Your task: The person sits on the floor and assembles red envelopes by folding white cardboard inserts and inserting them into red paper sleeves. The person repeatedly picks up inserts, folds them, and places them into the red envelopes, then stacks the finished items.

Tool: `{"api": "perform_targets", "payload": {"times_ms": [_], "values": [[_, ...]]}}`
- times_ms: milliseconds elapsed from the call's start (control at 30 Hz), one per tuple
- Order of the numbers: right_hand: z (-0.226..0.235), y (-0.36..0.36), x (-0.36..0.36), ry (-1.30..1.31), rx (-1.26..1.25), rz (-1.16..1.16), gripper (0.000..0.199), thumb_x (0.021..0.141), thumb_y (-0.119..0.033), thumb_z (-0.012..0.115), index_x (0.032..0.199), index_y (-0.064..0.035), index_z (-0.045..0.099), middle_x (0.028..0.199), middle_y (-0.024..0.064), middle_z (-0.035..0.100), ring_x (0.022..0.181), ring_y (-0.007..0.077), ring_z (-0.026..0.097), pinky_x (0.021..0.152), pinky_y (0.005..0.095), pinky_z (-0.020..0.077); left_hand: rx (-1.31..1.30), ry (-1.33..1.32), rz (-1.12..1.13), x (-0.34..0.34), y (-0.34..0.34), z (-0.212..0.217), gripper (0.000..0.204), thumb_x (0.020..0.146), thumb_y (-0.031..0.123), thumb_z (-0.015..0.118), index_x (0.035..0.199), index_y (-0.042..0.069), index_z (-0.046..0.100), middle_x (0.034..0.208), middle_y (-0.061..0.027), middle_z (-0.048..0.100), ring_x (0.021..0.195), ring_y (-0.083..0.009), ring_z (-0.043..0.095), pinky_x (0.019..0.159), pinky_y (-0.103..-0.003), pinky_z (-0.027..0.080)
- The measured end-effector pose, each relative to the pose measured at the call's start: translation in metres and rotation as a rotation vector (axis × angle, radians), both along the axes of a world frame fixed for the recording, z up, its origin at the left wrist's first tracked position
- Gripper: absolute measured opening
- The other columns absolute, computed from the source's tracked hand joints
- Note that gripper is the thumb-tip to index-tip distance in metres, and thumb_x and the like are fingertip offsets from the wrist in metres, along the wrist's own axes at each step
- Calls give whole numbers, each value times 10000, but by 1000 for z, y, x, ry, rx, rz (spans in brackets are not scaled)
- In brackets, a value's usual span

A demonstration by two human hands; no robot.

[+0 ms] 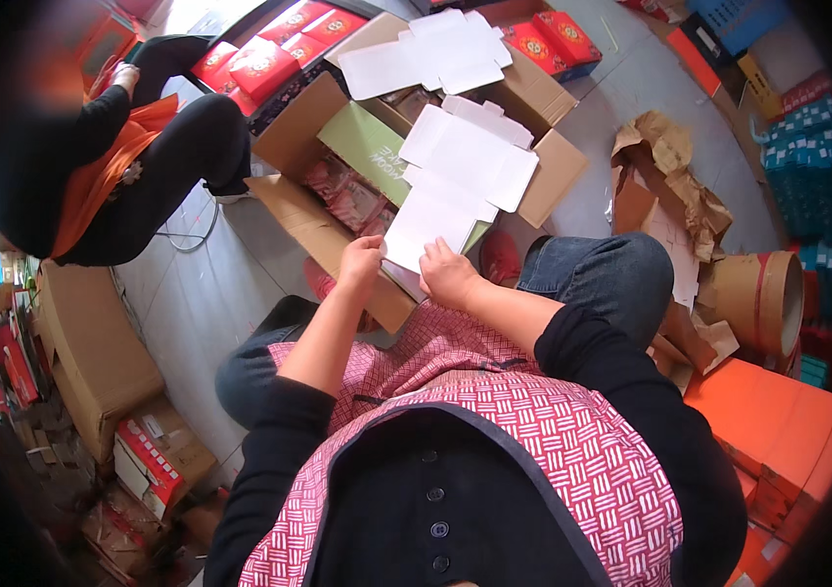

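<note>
Hands, left hand (pixel 361 262) and right hand (pixel 447 274), both grasp a flat white unfolded carton blank (pixel 427 221)

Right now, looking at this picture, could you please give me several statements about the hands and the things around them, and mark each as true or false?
1. Both hands hold a flat white card sheet. True: the left hand and the right hand grip the white sheet at its lower edge.
2. The open cardboard box in front holds more white sheets. True.
3. The person wears a plain blue apron. False: the apron has a red and white pattern.
4. Another person sits at the right. False: the other person, in black, is at the upper left.
5. The red boxes lie at the top. True.
</note>
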State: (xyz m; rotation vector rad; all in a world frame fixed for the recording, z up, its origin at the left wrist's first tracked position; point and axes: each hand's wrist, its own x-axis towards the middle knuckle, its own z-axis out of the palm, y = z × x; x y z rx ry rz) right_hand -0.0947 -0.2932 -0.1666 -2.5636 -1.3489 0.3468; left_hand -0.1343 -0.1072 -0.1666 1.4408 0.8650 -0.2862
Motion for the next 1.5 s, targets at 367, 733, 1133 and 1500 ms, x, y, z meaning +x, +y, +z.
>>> {"api": "perform_targets", "payload": {"times_ms": [367,733,1133,1500], "values": [[-5,-44,4,41,206,-251,92,799,-164,598,787,-102,666,858,89,584,887,277,586,748,381,486,535,-236,-289,-17,-38,-9,188,672,27,721,859,45,704,916,-121,614,886,-242,597,773,-332,476],[14,-61,5,115,536,-297,59,788,-101,617,797,-47,637,846,95,578,852,284,565,751,370,462,372,-466,-441,-7,-29,-4,155,666,112,791,778,63,696,1175,-105,565,1015,-245,538,831,-357,459],[2,-76,14,771,636,-1062,280,766,-348,749,890,-105,684,865,58,622,675,133,577,604,277,495,-260,-160,142,7,-58,4,131,832,96,685,788,63,566,810,-34,610,706,-126,594,665,-239,525],[-2,-71,7,1102,1018,-1131,123,857,-131,647,831,-25,590,756,87,638,635,151,636,557,280,559,-357,-143,262,3,-77,9,114,826,-32,622,841,-47,510,863,-168,614,764,-264,662,716,-351,587]]}}
